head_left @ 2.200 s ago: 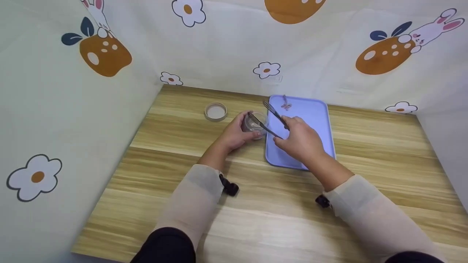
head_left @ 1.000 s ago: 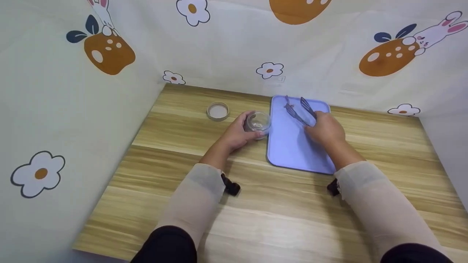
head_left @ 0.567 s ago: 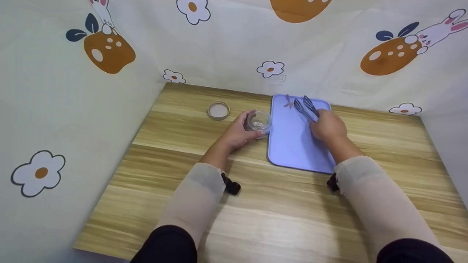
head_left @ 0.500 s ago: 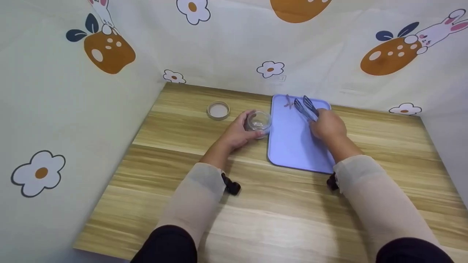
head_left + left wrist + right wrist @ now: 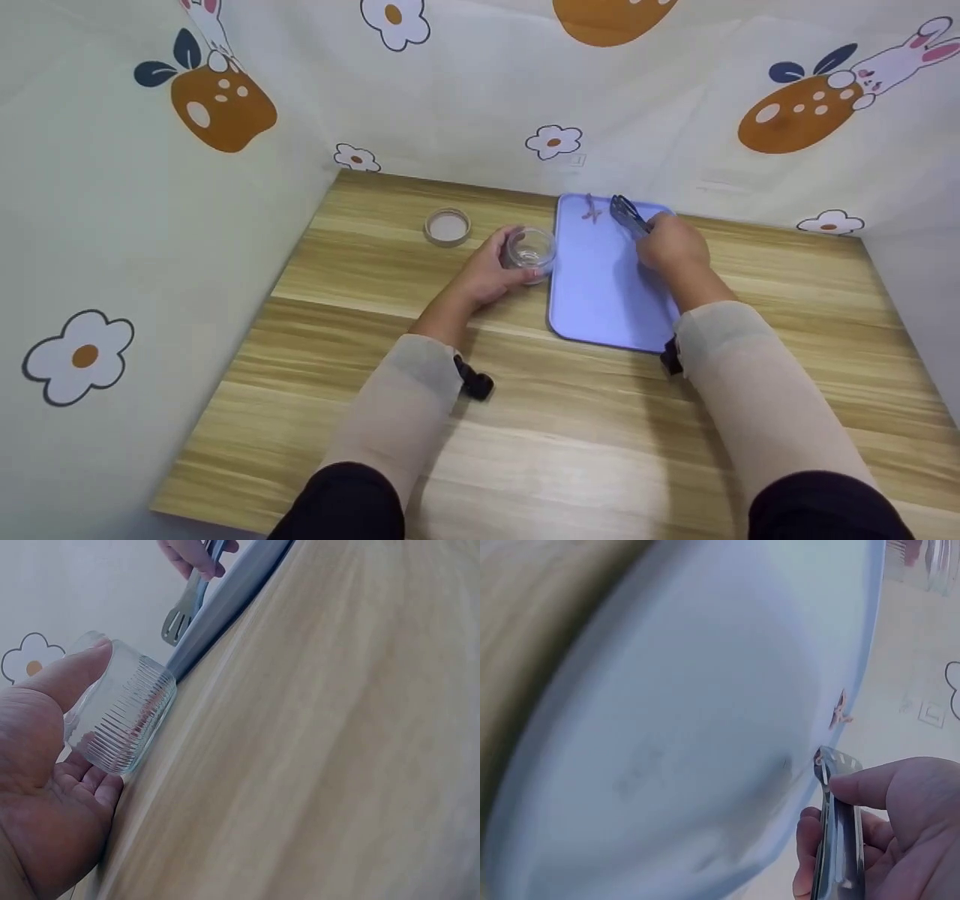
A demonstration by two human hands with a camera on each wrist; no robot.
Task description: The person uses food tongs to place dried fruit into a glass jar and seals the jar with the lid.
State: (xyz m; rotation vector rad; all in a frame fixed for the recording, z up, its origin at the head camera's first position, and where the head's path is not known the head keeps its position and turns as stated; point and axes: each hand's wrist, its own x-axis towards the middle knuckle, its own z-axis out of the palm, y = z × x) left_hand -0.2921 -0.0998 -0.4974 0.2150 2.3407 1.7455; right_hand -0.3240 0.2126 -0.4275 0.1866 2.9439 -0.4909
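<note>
Where a flower-printed wall (image 5: 465, 97) backs the wood-grain table (image 5: 337, 360), a tray (image 5: 592, 292) lies.

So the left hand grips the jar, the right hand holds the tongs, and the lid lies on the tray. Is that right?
Not quite: the lid is not on the tray. The head view shows it on the table, to the left of the jar. The rest stands: the left hand grips the jar and the right hand holds the tongs.
</note>
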